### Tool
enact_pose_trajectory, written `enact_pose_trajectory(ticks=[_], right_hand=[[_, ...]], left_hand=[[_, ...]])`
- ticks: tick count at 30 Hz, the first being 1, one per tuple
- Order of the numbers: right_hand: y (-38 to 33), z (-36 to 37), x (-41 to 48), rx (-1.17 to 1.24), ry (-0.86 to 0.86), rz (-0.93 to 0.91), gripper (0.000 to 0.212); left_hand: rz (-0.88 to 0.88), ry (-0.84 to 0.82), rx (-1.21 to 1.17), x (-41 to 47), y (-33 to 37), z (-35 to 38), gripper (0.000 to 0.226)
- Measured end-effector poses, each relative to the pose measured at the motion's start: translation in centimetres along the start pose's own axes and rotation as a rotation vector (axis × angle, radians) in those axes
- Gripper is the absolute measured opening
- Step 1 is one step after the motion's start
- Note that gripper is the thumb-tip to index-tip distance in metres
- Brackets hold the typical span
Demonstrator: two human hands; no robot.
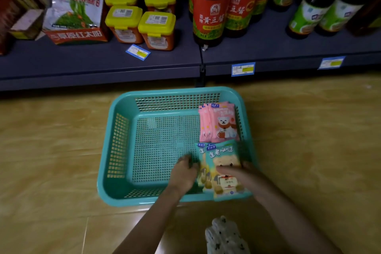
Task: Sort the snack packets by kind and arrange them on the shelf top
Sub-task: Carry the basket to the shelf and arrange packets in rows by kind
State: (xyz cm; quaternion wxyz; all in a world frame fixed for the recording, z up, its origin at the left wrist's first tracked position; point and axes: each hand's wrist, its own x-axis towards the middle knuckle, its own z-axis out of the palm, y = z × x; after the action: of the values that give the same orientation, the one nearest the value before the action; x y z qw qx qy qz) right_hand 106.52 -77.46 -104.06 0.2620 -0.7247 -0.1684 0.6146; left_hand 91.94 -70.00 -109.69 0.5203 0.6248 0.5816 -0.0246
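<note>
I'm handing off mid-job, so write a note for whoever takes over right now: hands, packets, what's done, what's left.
Left hand and right hand both grip the green packets at the near right of the teal basket.
Pink packets lie stacked at the basket's far right.
Done: the two kinds sit apart in the basket.
Left: neither kind shows on the shelf; both must go there.

My left hand [185, 171] and right hand [245, 173] gripped the green packets [221, 156] from either side, at the near right corner of the teal basket [118, 146] on the floor. The pink packets [222, 123] lay just beyond them, along the right wall. The shelf [82, 62] behind carried yellow-lidded tubs [140, 18] and sauce bottles [210, 10].
</note>
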Motion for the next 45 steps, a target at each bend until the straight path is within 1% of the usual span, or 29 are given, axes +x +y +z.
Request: enact_pose_trajectory(ticks=[2,3,5,6,8,9,10,12,15,17,18,20,21,22,25,28,29,30,31,32,34,36,38,40,43,45], right_hand=[[0.0,-1.4,-1.1,0.053,-0.014,-0.016,0.029],[0.1,-2.0,-1.5,0.069,0.001,-0.025,0.03],[0.6,-3.0,-2.0,0.096,0.046,-0.035,0.03],[0.7,-3.4,-2.2,0.107,0.069,-0.033,0.029],[0.8,-4.0,-2.5,0.119,0.096,-0.036,0.025],[0.8,-4.2,-2.5,0.126,0.108,-0.04,0.024],[0.7,-4.4,-2.5,0.135,0.115,-0.048,0.022],[0.7,-4.7,-2.4,0.168,0.121,-0.064,0.022],[0.7,-5.0,-2.2,0.21,0.143,-0.083,0.025],[0.7,-5.2,-2.1,0.234,0.147,-0.093,0.03],[0.7,-5.2,-2.1,0.243,0.144,-0.099,0.033],[0.6,-5.2,-2.1,0.273,0.14,-0.114,0.039],[0.7,-5.1,-2.1,0.288,0.135,-0.124,0.042],[0.8,-4.9,-2.1,0.3,0.125,-0.133,0.046],[1.0,-4.5,-2.1,0.32,0.094,-0.144,0.055],[0.2,-3.7,-2.1,0.331,0.086,-0.141,0.064],[-0.6,-3.2,-2.3,0.337,0.08,-0.148,0.069],[-1.6,-2.8,-2.5,0.348,0.067,-0.165,0.072],[-2.9,-2.5,-2.9,0.358,0.055,-0.186,0.07],[-4.5,-2.4,-3.7,0.364,0.044,-0.21,0.061],[-8.7,-2.5,-6.6,0.362,0.034,-0.238,0.035],[-13.6,-2.7,-10.9,0.359,0.021,-0.262,0.023],[-19.2,-2.9,-16.3,0.339,0.008,-0.308,0.021],[-24.6,-2.9,-22.0,0.33,0.01,-0.356,0.022],[-33.1,-2.8,-31.2,0.286,-0.006,-0.457,0.026],[-38.6,-2.9,-37.7,0.261,-0.033,-0.516,0.028]], left_hand=[[-0.096,-0.11,-0.196,0.1,0.7,0.5,0.031],[-0.137,-0.133,-0.271,0.4,0.9,0.8,0.032],[-0.166,-0.138,-0.344,1.0,1.5,1.2,0.031],[-0.176,-0.141,-0.35,1.4,1.6,1.3,0.039],[-0.2,-0.095,-0.329,2.5,1.4,2.0,0.071],[-0.216,-0.073,-0.316,3.1,1.1,2.5,0.081],[-0.229,-0.074,-0.308,3.2,1.3,2.7,0.079],[-0.232,-0.098,-0.279,3.3,1.9,2.9,0.066],[-0.217,-0.135,-0.255,3.7,2.1,3.4,0.081],[-0.208,-0.139,-0.247,3.5,2.2,3.4,0.081],[-0.198,-0.15,-0.272,2.8,2.6,3.0,0.073],[-0.206,-0.171,-0.368,1.7,2.9,2.2,0.043],[-0.216,-0.177,-0.409,1.4,2.6,1.6,0.034],[-0.226,-0.183,-0.439,1.2,2.2,1.0,0.036],[-0.181,-0.147,-0.56,-0.2,1.3,-2.0,0.056],[-0.17,-0.107,-0.648,-1.5,0.6,-5.8,0.05],[-0.161,-0.099,-0.67,-2.0,0.5,-7.2,0.056],[-0.155,-0.09,-0.676,-2.5,0.7,-8.7,0.07],[-0.155,-0.084,-0.695,-3.2,1.2,-10.2,0.085],[-0.158,-0.073,-0.719,-4.2,2.1,-11.8,0.093],[-0.135,-0.058,-0.754,-7.3,5.0,-15.6,0.086],[-0.105,-0.039,-0.762,-11.5,8.9,-19.9,0.08],[-0.057,-0.011,-0.8,-16.2,13.0,-24.8,0.078],[-0.019,0.014,-0.838,-21.3,17.4,-29.7,0.069],[0.066,0.095,-0.866,-29.7,24.2,-37.3,0.069],[0.122,0.165,-0.877,-35.6,28.5,-42.4,0.053]])
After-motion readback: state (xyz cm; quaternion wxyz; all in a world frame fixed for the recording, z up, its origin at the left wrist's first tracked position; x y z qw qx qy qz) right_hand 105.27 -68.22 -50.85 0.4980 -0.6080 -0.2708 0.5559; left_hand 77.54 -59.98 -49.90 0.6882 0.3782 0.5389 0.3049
